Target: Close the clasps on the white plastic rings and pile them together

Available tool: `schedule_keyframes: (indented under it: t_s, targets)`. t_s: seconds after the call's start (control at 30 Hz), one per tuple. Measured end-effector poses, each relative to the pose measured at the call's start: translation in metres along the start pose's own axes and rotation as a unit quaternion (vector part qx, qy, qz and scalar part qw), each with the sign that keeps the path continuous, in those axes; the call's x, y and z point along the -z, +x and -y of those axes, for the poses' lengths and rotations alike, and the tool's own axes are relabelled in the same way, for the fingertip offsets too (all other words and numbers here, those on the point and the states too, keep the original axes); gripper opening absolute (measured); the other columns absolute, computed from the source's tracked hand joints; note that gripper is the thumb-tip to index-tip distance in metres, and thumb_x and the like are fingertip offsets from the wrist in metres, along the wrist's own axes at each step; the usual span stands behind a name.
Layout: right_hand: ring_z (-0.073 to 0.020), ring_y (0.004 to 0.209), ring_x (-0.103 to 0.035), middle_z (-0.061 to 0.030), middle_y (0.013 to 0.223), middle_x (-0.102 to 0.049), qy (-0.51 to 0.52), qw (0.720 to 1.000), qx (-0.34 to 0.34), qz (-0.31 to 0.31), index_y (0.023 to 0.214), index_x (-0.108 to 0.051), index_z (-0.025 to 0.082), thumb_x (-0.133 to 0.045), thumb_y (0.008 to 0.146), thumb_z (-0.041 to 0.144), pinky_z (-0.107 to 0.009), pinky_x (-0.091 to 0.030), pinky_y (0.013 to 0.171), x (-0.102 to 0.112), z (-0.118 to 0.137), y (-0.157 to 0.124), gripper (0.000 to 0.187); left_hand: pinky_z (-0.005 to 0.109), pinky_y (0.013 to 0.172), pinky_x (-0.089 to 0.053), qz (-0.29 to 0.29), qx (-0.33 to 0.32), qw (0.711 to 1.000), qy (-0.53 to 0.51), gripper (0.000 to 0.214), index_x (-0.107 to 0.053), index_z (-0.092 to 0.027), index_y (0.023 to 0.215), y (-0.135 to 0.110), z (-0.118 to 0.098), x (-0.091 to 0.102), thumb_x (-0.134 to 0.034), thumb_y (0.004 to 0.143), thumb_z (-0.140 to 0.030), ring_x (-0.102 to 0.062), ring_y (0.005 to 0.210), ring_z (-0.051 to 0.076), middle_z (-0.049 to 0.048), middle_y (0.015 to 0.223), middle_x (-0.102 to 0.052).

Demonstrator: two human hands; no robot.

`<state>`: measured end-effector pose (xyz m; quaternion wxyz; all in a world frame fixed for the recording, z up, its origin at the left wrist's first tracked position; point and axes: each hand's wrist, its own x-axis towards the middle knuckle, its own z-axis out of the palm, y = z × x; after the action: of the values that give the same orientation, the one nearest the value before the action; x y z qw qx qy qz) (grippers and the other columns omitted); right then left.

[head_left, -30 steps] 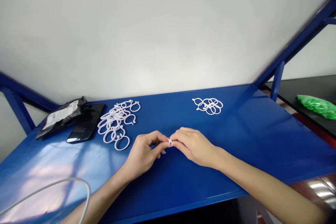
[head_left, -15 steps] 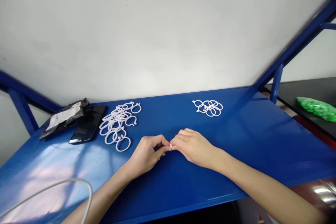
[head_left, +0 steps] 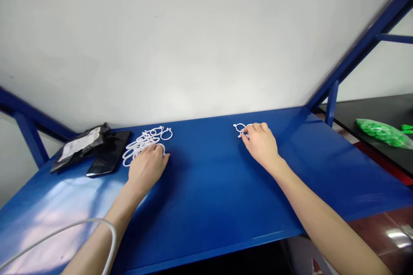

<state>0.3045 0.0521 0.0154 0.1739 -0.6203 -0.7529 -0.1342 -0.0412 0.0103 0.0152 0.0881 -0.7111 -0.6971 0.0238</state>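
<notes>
White, thin plastic-looking rings with small knobs lie flat in two groups on the glossy blue tabletop [head_left: 206, 197], a hand at each. Taking twelve o'clock as towards the pale wall, the larger overlapping heap of white rings [head_left: 146, 138] sits at ten o'clock from the tabletop's middle, the smaller white ring cluster [head_left: 243, 131] at one.

Position seems to hinge on how the left hand [head_left: 147, 166] stands to the heap: its fingers bend down over the near side, so the uncovered rings fan out from them between nine and one o'clock. Each ring is round, without a long axis, but the heap as a whole stretches roughly from eight to two. The left fingers are curled, with the thumb out at four o'clock; their tips are hidden, so whether they grip a ring cannot be told.

Well apart, the right hand [head_left: 262, 144] covers much of the cluster, one bare ring showing at nine o'clock from its index finger. Thumb and index are close together there; a firm hold cannot be made out.

Further out, a crumpled black plastic parcel [head_left: 85, 144] and a shiny black flat slab [head_left: 109, 152] lie at nine o'clock from the heap.
</notes>
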Motion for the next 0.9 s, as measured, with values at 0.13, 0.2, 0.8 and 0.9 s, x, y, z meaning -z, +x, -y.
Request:
schedule_keyframes:
  t_s: [0.13, 0.2, 0.8, 0.9]
  targets:
    - [-0.0362, 0.104, -0.059, -0.0184, 0.108, -0.070, 0.023, 0.999, 0.021, -0.005, 0.113, -0.072, 0.008, -0.063, 0.098, 0.029, -0.048, -0.052, 0.090, 0.001, 0.009, -0.004, 0.028, 0.037, 0.080, -0.049, 0.011, -0.039, 0.998, -0.050, 0.021, -0.062, -0.018, 0.094, -0.002, -0.011, 0.001, -0.046, 0.101, -0.029, -0.065, 0.102, 0.031, 0.0113, 0.102, -0.066]
    - [-0.0329, 0.108, -0.060, -0.0158, 0.113, -0.069, 0.096, 0.991, 0.093, -0.008, 0.119, -0.069, 0.011, -0.060, 0.100, 0.028, -0.046, -0.052, 0.095, 0.004, 0.026, -0.011, 0.028, 0.036, 0.082, -0.048, 0.013, -0.082, 0.989, -0.121, 0.017, -0.060, -0.019, 0.093, -0.007, -0.022, 0.003, -0.049, 0.100, -0.029, -0.064, 0.098, 0.027, 0.0090, 0.101, -0.065]
    - [-0.0108, 0.068, -0.060, 0.0016, 0.083, -0.067, 0.566, 0.793, 0.093, 0.205, 0.095, -0.067, 0.020, -0.065, 0.096, 0.029, -0.023, -0.049, 0.065, 0.021, 0.074, -0.046, 0.009, 0.026, 0.067, -0.051, 0.174, -0.102, 0.694, -0.691, 0.024, -0.063, -0.019, 0.096, -0.034, -0.061, 0.014, -0.072, 0.089, -0.040, -0.060, 0.070, 0.013, -0.0015, 0.079, -0.065]
    - [-0.0104, 0.065, -0.056, 0.0031, 0.076, -0.064, 0.593, 0.776, 0.054, 0.208, 0.093, -0.067, 0.020, -0.068, 0.095, 0.032, -0.023, -0.046, 0.062, 0.023, 0.076, -0.045, 0.012, 0.027, 0.069, -0.054, 0.158, -0.096, 0.670, -0.719, 0.020, -0.066, -0.018, 0.096, -0.034, -0.059, 0.014, -0.074, 0.088, -0.035, -0.065, 0.070, 0.013, 0.0008, 0.084, -0.069]
